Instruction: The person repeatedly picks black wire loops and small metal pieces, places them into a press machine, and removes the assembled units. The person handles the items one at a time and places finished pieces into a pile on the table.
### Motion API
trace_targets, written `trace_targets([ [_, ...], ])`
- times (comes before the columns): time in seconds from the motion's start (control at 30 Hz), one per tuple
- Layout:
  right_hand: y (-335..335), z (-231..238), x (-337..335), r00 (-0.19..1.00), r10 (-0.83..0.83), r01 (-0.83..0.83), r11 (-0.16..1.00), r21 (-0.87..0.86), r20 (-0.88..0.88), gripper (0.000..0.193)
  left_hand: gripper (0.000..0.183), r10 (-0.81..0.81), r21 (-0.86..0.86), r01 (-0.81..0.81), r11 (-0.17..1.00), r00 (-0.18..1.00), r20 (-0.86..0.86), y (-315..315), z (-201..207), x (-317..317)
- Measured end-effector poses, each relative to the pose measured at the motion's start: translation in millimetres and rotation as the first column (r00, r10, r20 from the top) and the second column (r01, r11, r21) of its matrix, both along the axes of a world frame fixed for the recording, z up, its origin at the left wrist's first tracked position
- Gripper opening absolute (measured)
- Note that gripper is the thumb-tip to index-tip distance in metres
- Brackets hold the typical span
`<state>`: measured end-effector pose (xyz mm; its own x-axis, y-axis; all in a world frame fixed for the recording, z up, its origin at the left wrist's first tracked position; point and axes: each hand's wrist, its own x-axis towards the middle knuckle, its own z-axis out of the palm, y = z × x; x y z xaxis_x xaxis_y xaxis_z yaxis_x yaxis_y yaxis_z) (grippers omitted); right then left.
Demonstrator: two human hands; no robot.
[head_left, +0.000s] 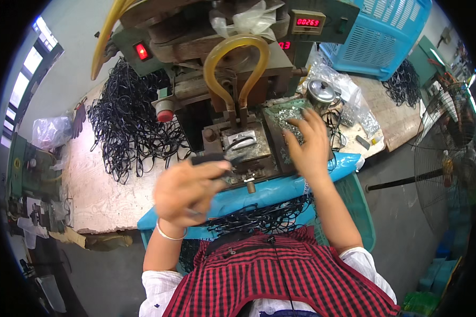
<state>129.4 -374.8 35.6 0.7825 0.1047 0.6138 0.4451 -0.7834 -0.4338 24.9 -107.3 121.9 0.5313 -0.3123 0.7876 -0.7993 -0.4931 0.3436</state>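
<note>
My left hand (188,193), smeared by motion, is curled in front of the press, left of its work plate. A dark, slim thing (209,158) shows at its thumb and index finger; its kind is not clear. On the plate a pale metal block (240,140) carries a short black curved piece (242,142). My right hand (311,145) hovers with bent, parted fingers over a tray of small shiny metal parts (288,117), to the right of the plate. Nothing shows in that hand. A looped yellow hose (210,66) hangs over the plate.
A tangled heap of black cords (127,116) covers the bench at left, beside a red push button (165,115). A lidded metal pot (321,91) stands behind the right hand. More black cords (264,216) lie before my apron. A fan (441,169) stands at right.
</note>
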Motion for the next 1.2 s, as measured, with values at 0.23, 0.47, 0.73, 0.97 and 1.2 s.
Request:
trace_targets([
  [0.23,-29.3,-36.8,26.4,1.000,-0.011,0.011,1.000,0.000,0.009,0.016,0.025,-0.038,0.282,-0.041,0.959,0.963,0.267,-28.0,-18.3,18.9],
  [0.47,-26.5,-43.3,32.0,1.000,-0.007,0.006,0.997,0.078,0.016,0.011,0.018,-0.101,0.305,0.042,0.952,0.978,0.181,-18.0,-18.8,18.0],
  [0.73,-25.5,-45.5,18.6,0.976,0.036,0.055,0.914,0.402,-0.215,0.013,0.014,0.511,0.077,-0.533,0.843,0.837,0.196,15.5,-56.1,-21.2],
  [0.97,-4.2,-24.5,17.2,0.947,0.183,-0.034,0.876,0.481,-0.266,0.017,0.026,0.959,0.393,-0.893,0.219,0.123,-0.256,190.3,-96.0,12.7],
  [1.2,-25.4,-25.6,2.3,0.940,0.104,0.071,0.872,0.484,-0.325,0.015,0.039,0.830,0.524,-0.736,0.429,0.090,-0.551,254.9,-177.2,1.8],
])
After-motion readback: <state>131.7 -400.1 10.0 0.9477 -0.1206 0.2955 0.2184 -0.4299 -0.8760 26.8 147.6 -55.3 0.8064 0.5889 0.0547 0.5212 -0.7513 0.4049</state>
